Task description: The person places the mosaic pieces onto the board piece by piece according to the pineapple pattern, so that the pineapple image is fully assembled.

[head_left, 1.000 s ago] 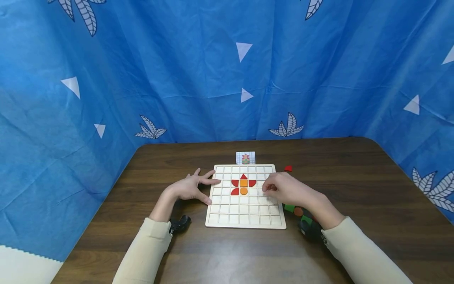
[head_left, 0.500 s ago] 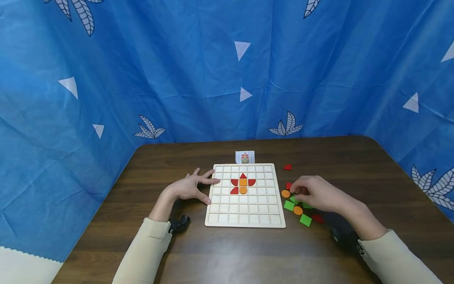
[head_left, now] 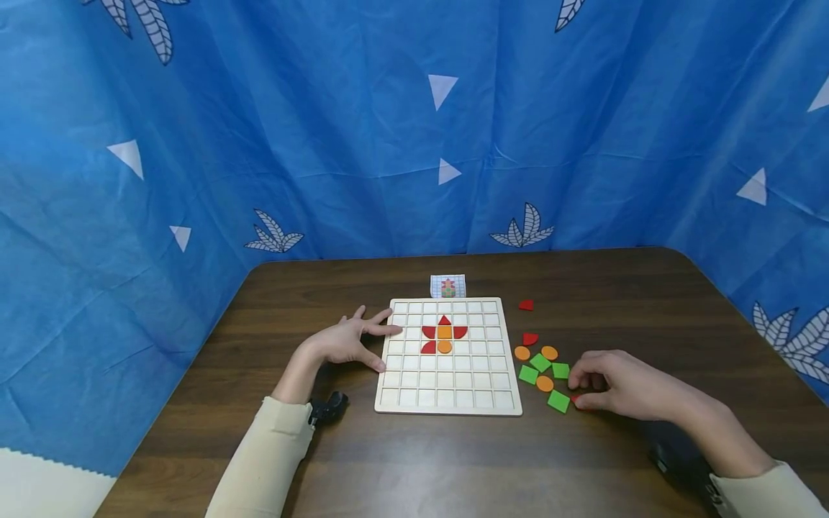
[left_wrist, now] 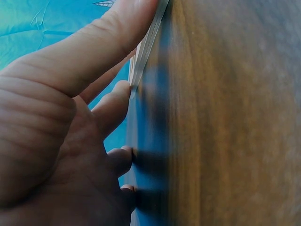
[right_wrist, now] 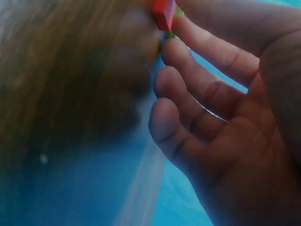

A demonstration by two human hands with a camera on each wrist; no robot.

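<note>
My left hand (head_left: 346,342) rests at the left edge of a pale wooden grid board (head_left: 447,401), fingers spread, with the thumb and fingertips on its rim. On the board sit several red pieces, one of them a triangle (head_left: 444,321), plus an orange square (head_left: 444,332) and an orange circle (head_left: 444,347). To the right of the board, my right hand (head_left: 615,381) pinches a small red tile (right_wrist: 163,14) between thumb and fingers, low over the table. Most of that tile is covered by the fingers in the head view.
Between board and right hand lie several green squares (head_left: 558,401) and orange circles (head_left: 545,383), with a red piece (head_left: 529,338) behind them. Another red piece (head_left: 526,305) lies farther back. A small printed card (head_left: 447,285) touches the board's far side. A blue curtain (head_left: 363,144) hangs behind the table.
My right hand has moved from over the board's right side, past the loose pieces, to the red tile at their right end. The left hand stays in place.
</note>
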